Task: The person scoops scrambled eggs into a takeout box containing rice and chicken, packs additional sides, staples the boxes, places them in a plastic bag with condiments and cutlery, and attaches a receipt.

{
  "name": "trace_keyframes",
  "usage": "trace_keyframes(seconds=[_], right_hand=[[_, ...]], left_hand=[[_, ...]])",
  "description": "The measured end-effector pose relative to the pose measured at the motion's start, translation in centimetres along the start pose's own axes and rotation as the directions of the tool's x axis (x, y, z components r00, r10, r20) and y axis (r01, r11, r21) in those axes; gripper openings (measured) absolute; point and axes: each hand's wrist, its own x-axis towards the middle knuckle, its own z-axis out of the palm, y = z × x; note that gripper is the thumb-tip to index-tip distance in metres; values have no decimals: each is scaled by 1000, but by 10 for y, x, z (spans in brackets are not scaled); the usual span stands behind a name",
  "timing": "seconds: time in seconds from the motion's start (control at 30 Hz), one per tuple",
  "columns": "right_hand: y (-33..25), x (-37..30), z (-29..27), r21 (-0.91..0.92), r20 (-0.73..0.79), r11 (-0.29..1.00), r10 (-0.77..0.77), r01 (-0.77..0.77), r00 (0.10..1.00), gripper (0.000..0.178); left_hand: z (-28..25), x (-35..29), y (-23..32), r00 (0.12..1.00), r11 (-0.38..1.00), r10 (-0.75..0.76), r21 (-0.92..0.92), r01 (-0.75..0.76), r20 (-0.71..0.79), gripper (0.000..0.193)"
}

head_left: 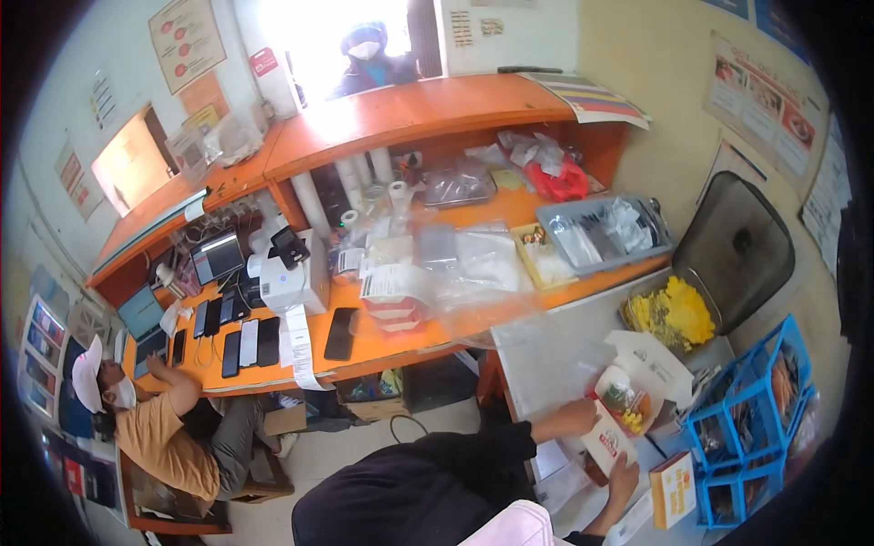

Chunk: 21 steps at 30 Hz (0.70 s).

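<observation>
My left hand (575,418) and my right hand (623,480) hold a white carton (605,440) with red print between them. The left fingers close on its far edge, and the right ones grip its near end. Just beyond it is an open white food box (665,362) with its lid raised. Inside are a white round item (616,379), something green and yellow pieces. I cannot tell whether the carton and food box are joined. A yellow and white box (674,491) stands beside my right hand.
Blue plastic racks (746,423) stand at right, near a basket of yellow pieces (674,312). An orange counter (378,350) holds phones, a printer (296,273), plastic bags and a grey tray (583,227). A co-worker (173,428) sits at left; another person (369,64) stands beyond the counter.
</observation>
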Motion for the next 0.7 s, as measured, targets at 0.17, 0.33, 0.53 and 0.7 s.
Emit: trace_keyframes(seconds=[0.17,0.33,0.53,0.7], right_hand=[[-4,-8,32,-33,-93,996,78,-81,993,61],[28,-13,56,203,-220,951,-186,232,958,57],[45,-38,15,-141,-88,764,-643,630,761,54],[36,-31,-4,-184,206,634,-722,751,660,57]], left_hand=[[-2,-21,-9,1000,1000,-15,6,15,15,43],[38,-29,-46,954,863,121,-446,-237,-274,52],[3,-39,-40,710,749,650,73,-658,-270,68],[-5,-33,-50,532,486,847,382,-786,17,80]])
